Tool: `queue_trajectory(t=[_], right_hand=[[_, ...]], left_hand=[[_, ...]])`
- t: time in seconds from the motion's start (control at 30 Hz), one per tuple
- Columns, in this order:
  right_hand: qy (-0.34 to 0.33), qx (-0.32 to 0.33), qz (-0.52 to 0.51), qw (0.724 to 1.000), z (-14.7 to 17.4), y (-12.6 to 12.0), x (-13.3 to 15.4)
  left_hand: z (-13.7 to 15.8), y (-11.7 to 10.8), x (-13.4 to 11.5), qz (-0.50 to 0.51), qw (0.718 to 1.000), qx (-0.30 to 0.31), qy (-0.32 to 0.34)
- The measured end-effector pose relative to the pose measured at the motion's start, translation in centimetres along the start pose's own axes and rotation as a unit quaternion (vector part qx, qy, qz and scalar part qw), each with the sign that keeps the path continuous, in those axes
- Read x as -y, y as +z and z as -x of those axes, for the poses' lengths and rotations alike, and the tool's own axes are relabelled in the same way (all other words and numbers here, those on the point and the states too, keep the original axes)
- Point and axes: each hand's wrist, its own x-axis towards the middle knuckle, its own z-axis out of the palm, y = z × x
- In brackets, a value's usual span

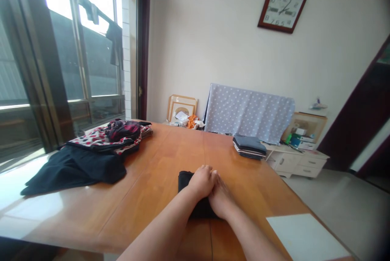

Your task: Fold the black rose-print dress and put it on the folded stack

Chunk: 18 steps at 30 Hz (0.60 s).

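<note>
A folded black garment lies on the wooden table in front of me, partly hidden beneath my hands and forearms. My left hand rests over its far right part, fingers bent and closed on the cloth. Right beside it, touching it, my right hand is closed at the garment's right edge; most of its fingers are out of sight. What kind of garment this is cannot be made out.
On the wooden table, a loose clothes pile with a dark garment lies left. A folded clothes stack sits at the far right edge, a white sheet near right. Beyond stands a low white cabinet.
</note>
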Motion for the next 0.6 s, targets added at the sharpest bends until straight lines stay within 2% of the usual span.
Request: queue_trajectory(t=[0.1,0.27,0.4,0.53,0.6], right_hand=[[0.014,0.01,0.008,1.0,0.2,-0.7,0.3],[0.015,0.011,0.006,1.0,0.6,-1.2,0.9],[0.02,0.016,0.004,1.0,0.4,-1.2,0.7],[0.019,0.042,0.002,0.999,0.0,-2.1,0.4],[0.013,0.03,0.01,0.999,-0.1,-2.8,0.6]], left_hand=[[0.9,-1.5,0.7,-0.052,0.999,0.012,-0.01],[4.2,-3.2,3.5,-0.097,0.995,0.024,-0.013],[6.4,-3.2,4.8,-0.126,0.99,0.063,-0.028],[7.0,-2.8,4.6,-0.14,0.988,0.056,-0.041],[6.9,-2.8,4.4,-0.144,0.987,0.056,-0.042]])
